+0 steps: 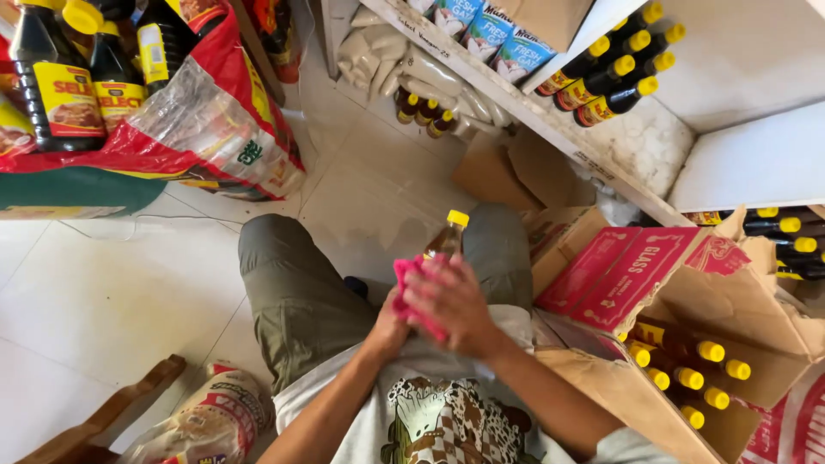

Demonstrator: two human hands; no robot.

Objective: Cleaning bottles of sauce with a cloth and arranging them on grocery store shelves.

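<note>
— Looking down from the head camera, what are the hands doing?

— The right hand [451, 301] lies over a pink cloth [411, 296], fingers curled and pressing it around a small bottle [445, 241] of amber liquid with a yellow cap. The left hand [388, 331] sits underneath, mostly hidden, so I cannot tell its grip.

— Where is the bottle?

— Above the lap, between the knees in olive trousers [292, 292], tilted away from the body.

— And around it?

— An open cardboard box [730, 301] of dark yellow-capped bottles [687, 369] stands just right. More such bottles lie on the white shelf [619, 73] above. White floor tiles [103, 292] spread left.
</note>
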